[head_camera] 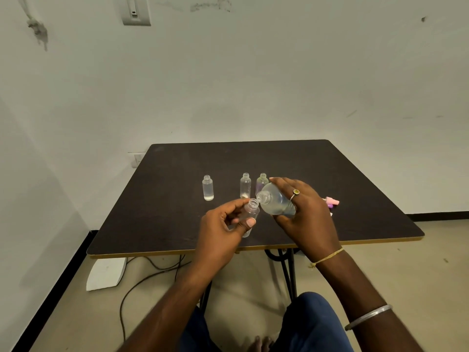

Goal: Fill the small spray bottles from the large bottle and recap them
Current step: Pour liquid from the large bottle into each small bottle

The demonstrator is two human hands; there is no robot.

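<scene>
Tilting over the desk [177,232], the large bottle [275,200] sits gripped in the right hand [302,212], mouth meeting the small spray bottle [251,212] pinched by the left hand [223,227]. Three uncapped bottles [245,185] stand just behind.

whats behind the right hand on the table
Pink and purple spray caps stick out past the right hand, and a small purple-tinted bottle stands just beyond it. The hand and the large bottle it holds cover the rest, so the cap count is unclear.
</scene>
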